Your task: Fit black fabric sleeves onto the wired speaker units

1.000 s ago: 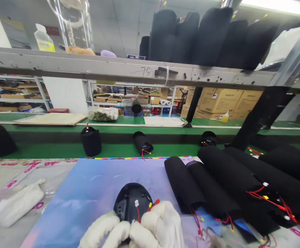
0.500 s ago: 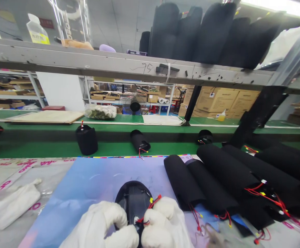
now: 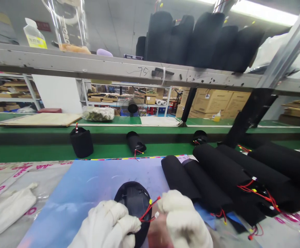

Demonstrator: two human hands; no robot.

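Fingers of L hand, R hand clenched on black oval shell, blue mat open left.

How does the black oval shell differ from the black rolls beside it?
The shell is short and oval, the rolls long and cylindrical. The shell is held between the left hand and right hand; the rolls lie on the blue mat. The shell looks smooth, the rolls matte. Both are black with red wires.
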